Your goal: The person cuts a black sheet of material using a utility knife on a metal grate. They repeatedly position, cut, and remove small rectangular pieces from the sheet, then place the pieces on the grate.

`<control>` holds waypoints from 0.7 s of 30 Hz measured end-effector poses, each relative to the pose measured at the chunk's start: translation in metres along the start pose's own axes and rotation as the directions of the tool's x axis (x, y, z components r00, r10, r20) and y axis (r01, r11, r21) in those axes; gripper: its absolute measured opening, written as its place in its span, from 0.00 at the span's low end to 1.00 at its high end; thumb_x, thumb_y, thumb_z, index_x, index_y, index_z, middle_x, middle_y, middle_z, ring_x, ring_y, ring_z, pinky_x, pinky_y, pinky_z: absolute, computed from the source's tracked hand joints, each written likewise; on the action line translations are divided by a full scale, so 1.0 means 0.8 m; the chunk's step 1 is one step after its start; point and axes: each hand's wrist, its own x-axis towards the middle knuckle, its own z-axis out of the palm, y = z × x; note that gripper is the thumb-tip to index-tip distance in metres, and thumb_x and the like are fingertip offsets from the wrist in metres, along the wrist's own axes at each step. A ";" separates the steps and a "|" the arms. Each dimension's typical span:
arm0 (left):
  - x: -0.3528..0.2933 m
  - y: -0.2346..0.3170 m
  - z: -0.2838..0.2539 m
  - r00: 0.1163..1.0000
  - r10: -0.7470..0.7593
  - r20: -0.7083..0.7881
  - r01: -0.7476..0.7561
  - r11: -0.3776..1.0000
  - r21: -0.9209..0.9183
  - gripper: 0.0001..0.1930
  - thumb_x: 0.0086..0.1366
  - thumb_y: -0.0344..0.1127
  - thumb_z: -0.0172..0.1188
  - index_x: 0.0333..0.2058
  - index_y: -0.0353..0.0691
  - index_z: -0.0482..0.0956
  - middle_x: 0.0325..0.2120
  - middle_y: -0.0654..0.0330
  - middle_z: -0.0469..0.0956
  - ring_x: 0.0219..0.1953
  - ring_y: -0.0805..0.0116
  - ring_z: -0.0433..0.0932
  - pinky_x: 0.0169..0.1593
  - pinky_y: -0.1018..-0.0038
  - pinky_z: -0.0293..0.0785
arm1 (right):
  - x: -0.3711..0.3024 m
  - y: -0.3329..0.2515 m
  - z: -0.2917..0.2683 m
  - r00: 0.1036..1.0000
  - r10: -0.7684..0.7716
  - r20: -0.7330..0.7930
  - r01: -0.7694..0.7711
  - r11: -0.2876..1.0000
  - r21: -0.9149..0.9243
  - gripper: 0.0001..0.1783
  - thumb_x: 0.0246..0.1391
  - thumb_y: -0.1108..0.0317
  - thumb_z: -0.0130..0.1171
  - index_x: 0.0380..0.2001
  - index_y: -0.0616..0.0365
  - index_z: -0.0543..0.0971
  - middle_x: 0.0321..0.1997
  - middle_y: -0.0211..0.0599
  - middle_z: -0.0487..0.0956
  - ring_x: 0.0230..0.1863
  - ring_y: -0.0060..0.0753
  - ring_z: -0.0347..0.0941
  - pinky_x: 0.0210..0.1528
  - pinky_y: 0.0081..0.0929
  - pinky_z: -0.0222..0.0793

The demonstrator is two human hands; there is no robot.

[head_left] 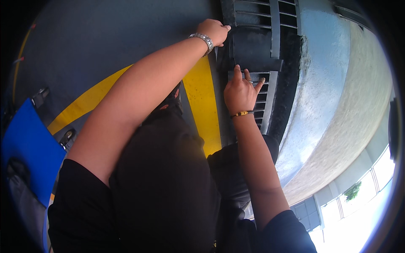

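Along a floor channel runs a black metal drain grate with crossbars. A flat dark plate lies over part of it, between two barred stretches. My left hand, with a metal-band watch at its wrist, is closed at the plate's left edge. Whatever its fingers hold, if anything, is hidden. Nearer to me, my right hand is held over the grate with its fingers apart, the fingertips by the plate's near edge. It wears a ring and a beaded bracelet.
Yellow stripes mark the grey floor on the left. A pale, worn wall rises close along the grate's right side. A blue panel stands at the far left. My bent legs take up the near middle.
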 end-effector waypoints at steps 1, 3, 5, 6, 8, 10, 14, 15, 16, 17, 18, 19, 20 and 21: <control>-0.001 0.001 0.000 1.000 0.003 -0.006 -0.003 1.000 -0.004 0.19 0.67 0.46 0.60 0.44 0.33 0.83 0.35 0.51 0.84 0.25 0.63 0.85 0.30 0.75 0.82 | -0.001 0.000 -0.001 1.000 -0.002 0.001 0.002 1.000 -0.003 0.25 0.55 0.71 0.49 0.57 0.59 0.75 0.31 0.44 0.85 0.62 0.40 0.74 0.70 0.74 0.37; -0.002 0.002 0.000 1.000 0.002 -0.004 -0.002 1.000 0.002 0.20 0.67 0.46 0.60 0.44 0.33 0.83 0.36 0.51 0.84 0.25 0.63 0.85 0.30 0.75 0.82 | -0.003 -0.001 -0.002 1.000 -0.006 0.002 0.006 1.000 -0.008 0.25 0.55 0.71 0.49 0.57 0.59 0.75 0.31 0.44 0.85 0.62 0.40 0.74 0.70 0.74 0.36; -0.006 0.006 -0.001 1.000 -0.011 0.000 0.011 1.000 0.009 0.20 0.67 0.47 0.61 0.44 0.34 0.83 0.36 0.51 0.84 0.25 0.62 0.85 0.31 0.75 0.82 | -0.007 0.002 -0.001 1.000 -0.008 0.009 0.008 1.000 -0.021 0.25 0.55 0.71 0.49 0.57 0.59 0.75 0.31 0.44 0.85 0.61 0.40 0.74 0.70 0.73 0.36; -0.007 0.009 -0.002 1.000 -0.023 0.004 0.023 1.000 0.014 0.20 0.67 0.47 0.61 0.44 0.34 0.83 0.36 0.51 0.84 0.25 0.62 0.85 0.31 0.74 0.82 | -0.009 0.004 0.000 1.000 -0.009 0.012 0.009 1.000 -0.028 0.25 0.55 0.71 0.49 0.57 0.59 0.75 0.31 0.44 0.85 0.61 0.40 0.75 0.70 0.73 0.36; -0.008 0.009 -0.002 0.999 -0.044 -0.004 0.044 0.999 0.001 0.19 0.67 0.47 0.61 0.44 0.34 0.83 0.36 0.51 0.84 0.25 0.63 0.85 0.31 0.74 0.82 | -0.011 0.003 -0.003 1.000 -0.011 0.027 0.011 1.000 -0.010 0.25 0.55 0.72 0.48 0.57 0.59 0.75 0.31 0.44 0.85 0.60 0.40 0.76 0.70 0.72 0.36; -0.006 0.009 -0.001 0.998 -0.054 -0.022 0.053 0.998 -0.029 0.19 0.67 0.47 0.61 0.44 0.34 0.83 0.36 0.51 0.85 0.24 0.63 0.85 0.32 0.74 0.81 | -0.014 0.001 -0.004 0.999 -0.011 0.037 0.012 1.000 -0.006 0.25 0.55 0.72 0.48 0.57 0.60 0.74 0.30 0.44 0.85 0.59 0.40 0.77 0.71 0.72 0.37; -0.003 0.002 0.000 1.000 -0.023 -0.014 0.023 1.000 0.006 0.19 0.67 0.47 0.61 0.44 0.34 0.83 0.36 0.52 0.85 0.24 0.64 0.85 0.33 0.75 0.81 | -0.021 0.000 -0.006 0.999 -0.014 0.040 0.015 0.999 -0.030 0.25 0.55 0.72 0.48 0.57 0.61 0.74 0.30 0.45 0.85 0.56 0.41 0.78 0.70 0.71 0.39; -0.002 -0.001 0.001 1.000 -0.018 -0.019 0.018 1.000 0.005 0.19 0.67 0.47 0.61 0.44 0.34 0.83 0.36 0.52 0.85 0.24 0.64 0.85 0.33 0.75 0.81 | -0.023 0.000 -0.005 0.999 -0.016 0.040 0.017 0.999 -0.037 0.25 0.55 0.72 0.48 0.57 0.62 0.74 0.30 0.46 0.85 0.56 0.42 0.79 0.70 0.71 0.40; -0.004 0.002 0.001 1.000 -0.011 -0.020 0.011 1.000 0.004 0.19 0.67 0.47 0.61 0.44 0.34 0.83 0.36 0.52 0.85 0.24 0.64 0.85 0.33 0.75 0.81 | -0.026 0.001 -0.004 0.999 -0.011 0.046 0.013 1.000 -0.026 0.25 0.55 0.72 0.49 0.57 0.62 0.74 0.30 0.46 0.85 0.55 0.42 0.79 0.70 0.71 0.40; -0.006 0.005 0.000 1.000 -0.025 -0.014 0.025 1.000 0.003 0.19 0.67 0.47 0.61 0.44 0.34 0.83 0.36 0.52 0.85 0.24 0.64 0.85 0.33 0.75 0.81 | -0.028 0.002 -0.003 0.999 -0.007 0.053 0.008 1.000 -0.015 0.25 0.55 0.72 0.49 0.57 0.62 0.74 0.30 0.46 0.85 0.55 0.42 0.79 0.70 0.71 0.40; -0.007 0.008 0.000 0.999 -0.038 -0.008 0.039 0.999 0.002 0.19 0.67 0.47 0.61 0.44 0.34 0.83 0.37 0.52 0.85 0.25 0.64 0.85 0.33 0.75 0.81 | -0.031 0.003 -0.002 0.998 -0.004 0.060 0.004 1.000 -0.005 0.25 0.55 0.72 0.49 0.57 0.62 0.74 0.30 0.47 0.85 0.54 0.43 0.79 0.70 0.71 0.41; -0.009 0.010 -0.002 0.999 -0.053 -0.004 0.053 0.999 0.002 0.20 0.67 0.47 0.61 0.44 0.34 0.83 0.37 0.52 0.85 0.25 0.64 0.85 0.33 0.75 0.81 | -0.033 0.004 0.000 0.999 0.001 0.054 -0.001 1.000 -0.003 0.25 0.54 0.72 0.49 0.57 0.62 0.74 0.30 0.47 0.84 0.54 0.43 0.80 0.70 0.71 0.41; -0.010 0.009 -0.002 0.999 -0.048 -0.009 0.048 0.999 -0.003 0.20 0.67 0.47 0.61 0.44 0.34 0.83 0.37 0.52 0.85 0.25 0.64 0.85 0.33 0.75 0.81 | -0.036 0.004 0.001 0.999 0.005 0.048 -0.005 1.000 -0.001 0.25 0.54 0.72 0.49 0.57 0.62 0.74 0.30 0.47 0.84 0.53 0.43 0.80 0.70 0.71 0.41; -0.011 0.009 -0.001 0.999 -0.044 -0.015 0.044 0.999 -0.008 0.20 0.67 0.47 0.61 0.44 0.34 0.83 0.37 0.52 0.85 0.25 0.64 0.85 0.33 0.75 0.81 | -0.038 0.004 0.001 0.999 0.010 0.042 -0.010 1.000 0.000 0.25 0.54 0.72 0.50 0.57 0.62 0.74 0.30 0.47 0.84 0.53 0.43 0.80 0.70 0.71 0.42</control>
